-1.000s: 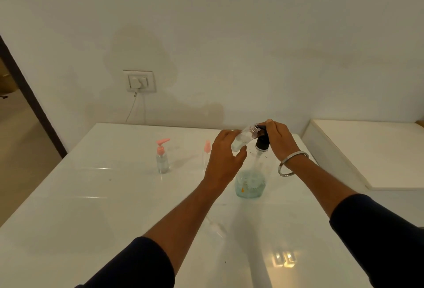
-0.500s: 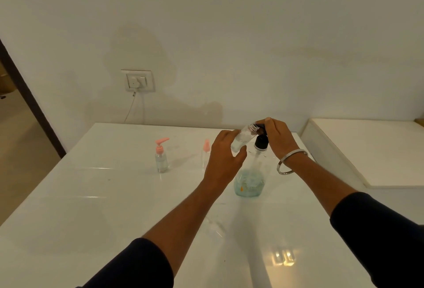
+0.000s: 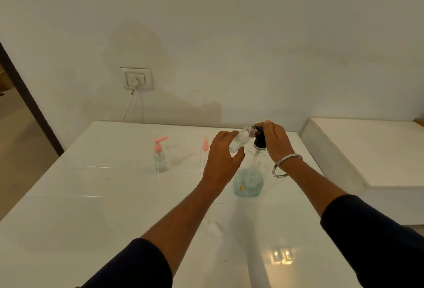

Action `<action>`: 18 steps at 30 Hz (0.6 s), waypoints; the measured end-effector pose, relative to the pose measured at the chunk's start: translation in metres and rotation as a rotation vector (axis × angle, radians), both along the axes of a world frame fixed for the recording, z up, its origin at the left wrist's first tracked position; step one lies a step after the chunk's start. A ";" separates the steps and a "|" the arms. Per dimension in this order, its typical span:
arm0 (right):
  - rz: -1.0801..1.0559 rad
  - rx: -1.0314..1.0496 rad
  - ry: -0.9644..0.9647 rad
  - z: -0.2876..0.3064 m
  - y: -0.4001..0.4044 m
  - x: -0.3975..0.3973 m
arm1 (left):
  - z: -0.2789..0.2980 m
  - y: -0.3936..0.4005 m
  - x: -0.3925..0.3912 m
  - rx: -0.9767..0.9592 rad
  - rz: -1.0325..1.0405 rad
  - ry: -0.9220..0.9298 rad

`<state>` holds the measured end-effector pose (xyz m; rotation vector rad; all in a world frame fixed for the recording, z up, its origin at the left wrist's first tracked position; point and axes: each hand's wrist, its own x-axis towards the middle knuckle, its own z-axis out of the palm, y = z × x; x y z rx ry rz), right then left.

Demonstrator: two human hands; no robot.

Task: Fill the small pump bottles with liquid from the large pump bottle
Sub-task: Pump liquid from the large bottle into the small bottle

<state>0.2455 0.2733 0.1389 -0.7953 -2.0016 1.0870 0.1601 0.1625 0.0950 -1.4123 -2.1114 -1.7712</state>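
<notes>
White table (image 3: 96, 207) | left grip (image 3: 223, 161) holds small bottle (image 3: 239, 140) | right grip (image 3: 274, 142) covers large bottle (image 3: 249, 179) pump

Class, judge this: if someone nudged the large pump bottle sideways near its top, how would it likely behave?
The large pump bottle looks tall, with liquid only near its base, so it is probably light yet bottom-weighted. The glossy table suggests it may slide before tipping. Its clear wall is likely stiff plastic, though I cannot confirm.

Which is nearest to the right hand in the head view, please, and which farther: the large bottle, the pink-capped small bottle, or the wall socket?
1. Large bottle, under the right hand.
2. Pink-capped small bottle, on the table's left.
3. Wall socket, on the far wall.
</notes>
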 end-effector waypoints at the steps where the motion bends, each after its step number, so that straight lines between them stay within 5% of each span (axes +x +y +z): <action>1: 0.000 0.004 -0.003 0.000 0.000 0.000 | 0.000 0.000 0.000 -0.005 0.000 0.010; 18: -0.013 -0.010 0.019 0.000 0.001 0.000 | 0.002 -0.001 0.003 -0.013 0.016 -0.013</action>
